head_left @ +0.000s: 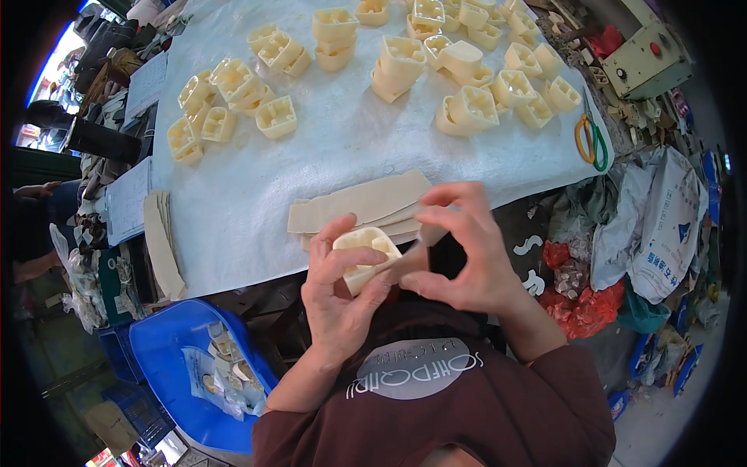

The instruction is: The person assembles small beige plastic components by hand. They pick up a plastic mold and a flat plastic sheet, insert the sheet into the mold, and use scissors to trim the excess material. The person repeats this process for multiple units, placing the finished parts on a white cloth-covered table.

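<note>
Just past the table's near edge, my left hand is closed round a cream plastic shoe heel, whose hollow, ribbed side faces up. My right hand pinches a beige strip between thumb and fingers. The strip's other end lies against the heel's right side, under my left thumb. Directly beyond my hands is a small pile of flat beige strips at the table edge. Farther back stand many similar cream heels, some stacked and some in loose groups.
White sheeting covers the table. More strips hang over its left corner. Scissors with green and yellow handles lie at the right edge. A blue tub holds scraps below left; bags crowd the right. Another person's arm shows far left.
</note>
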Available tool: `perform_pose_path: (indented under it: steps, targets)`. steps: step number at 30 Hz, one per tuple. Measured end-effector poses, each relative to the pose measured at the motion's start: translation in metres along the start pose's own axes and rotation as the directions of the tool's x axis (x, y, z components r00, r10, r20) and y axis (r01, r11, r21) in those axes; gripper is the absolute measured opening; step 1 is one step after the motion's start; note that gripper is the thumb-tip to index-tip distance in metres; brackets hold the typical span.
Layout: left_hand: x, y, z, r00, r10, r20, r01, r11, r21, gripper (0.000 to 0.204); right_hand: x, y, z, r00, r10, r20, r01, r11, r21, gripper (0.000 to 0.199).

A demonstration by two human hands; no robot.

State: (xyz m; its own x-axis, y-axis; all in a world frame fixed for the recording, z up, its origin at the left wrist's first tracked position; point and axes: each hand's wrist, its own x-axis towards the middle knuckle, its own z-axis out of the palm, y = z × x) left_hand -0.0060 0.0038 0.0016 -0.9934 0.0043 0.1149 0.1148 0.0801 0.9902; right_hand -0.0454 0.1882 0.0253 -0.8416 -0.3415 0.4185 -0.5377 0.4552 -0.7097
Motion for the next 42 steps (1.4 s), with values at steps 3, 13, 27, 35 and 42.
perform_pose_path:
  steps: [3, 13, 27, 35, 42]
  targets:
    - [0.0, 0.001, -0.005, 0.985, -0.165, -0.04, 0.148, 0.948, -0.282, 0.027, -0.026, -0.019, 0.002, 0.984, -0.177, -0.017, 0.178, 0.981, 0.079, 0.045]
    - [0.001, -0.003, -0.004, 0.991, -0.03, 0.127, 0.092, 0.852, -0.516, 0.021, -0.034, -0.004, 0.055, 0.901, 0.346, 0.262, -0.3, 0.06, 0.952, 0.077]
    - [-0.005, -0.016, -0.012, 0.97, 0.073, 0.232, 0.081, 0.803, -0.591, 0.021, -0.025, -0.005, 0.036, 0.813, 0.51, 0.281, -0.33, 0.006, 0.944, 0.026]
    - [-0.004, -0.015, -0.01, 0.959, 0.095, 0.267, 0.086, 0.8, -0.594, 0.022, -0.028, -0.001, 0.039, 0.812, 0.515, 0.276, -0.317, -0.008, 0.949, 0.022]
    - [-0.007, -0.019, -0.008, 0.956, 0.072, 0.285, 0.103, 0.827, -0.553, 0.021, -0.03, 0.003, 0.039, 0.829, 0.485, 0.277, -0.304, -0.024, 0.952, 0.022]
